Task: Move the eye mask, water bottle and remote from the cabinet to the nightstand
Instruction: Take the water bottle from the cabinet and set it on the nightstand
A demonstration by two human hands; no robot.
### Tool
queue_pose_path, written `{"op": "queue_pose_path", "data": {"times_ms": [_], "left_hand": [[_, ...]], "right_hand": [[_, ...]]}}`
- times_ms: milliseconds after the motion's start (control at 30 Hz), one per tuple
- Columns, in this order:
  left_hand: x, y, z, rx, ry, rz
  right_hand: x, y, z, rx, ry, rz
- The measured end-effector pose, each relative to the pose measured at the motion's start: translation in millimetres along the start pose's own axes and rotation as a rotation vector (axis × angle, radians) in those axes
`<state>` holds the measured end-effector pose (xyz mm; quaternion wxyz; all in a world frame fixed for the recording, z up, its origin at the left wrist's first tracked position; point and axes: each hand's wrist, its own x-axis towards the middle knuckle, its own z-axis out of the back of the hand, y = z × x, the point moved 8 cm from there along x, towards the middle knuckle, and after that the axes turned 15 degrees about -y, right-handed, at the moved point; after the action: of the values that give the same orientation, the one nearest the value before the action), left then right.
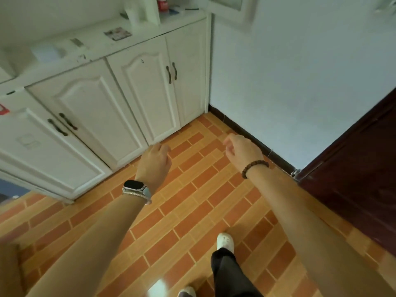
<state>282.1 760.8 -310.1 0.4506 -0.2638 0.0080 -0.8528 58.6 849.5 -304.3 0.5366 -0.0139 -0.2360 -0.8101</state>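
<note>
Cabinet (85,99) stands closed ahead; left hand (153,162) and right hand (242,150) hang empty, loosely curled.

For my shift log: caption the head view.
Left hand and right hand, both empty, extend over the tiled floor before the closed white cabinet.

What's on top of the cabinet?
On the cabinet top: a printed card, a white box, a white cylinder. Too blurred to name more; closed doors hide the inside.

Bare forearms; black smartwatch (134,185) plus silver bracelet (137,195) left wrist; brown bead bracelet (255,167) right; black trousers (229,273), white shoes (224,241)
</note>
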Motion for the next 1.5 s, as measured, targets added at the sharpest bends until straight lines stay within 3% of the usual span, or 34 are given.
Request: {"op": "queue_pose_path", "data": {"times_ms": [400,967,1500], "left_hand": [[128.7,-33.6,-59.2,0.053,-0.046,0.066],[338.2,43.7,-158.2,0.010,-0.083,0.142],[497.4,100.9,-188.9,0.056,-0.178,0.182]], "right_hand": [[155.8,-57.0,5.3,0.040,0.001,0.083],[393.1,-51.9,-74.3,0.024,0.040,0.107],[578.3,-34.4,-117.3,0.064,0.034,0.205]]}}
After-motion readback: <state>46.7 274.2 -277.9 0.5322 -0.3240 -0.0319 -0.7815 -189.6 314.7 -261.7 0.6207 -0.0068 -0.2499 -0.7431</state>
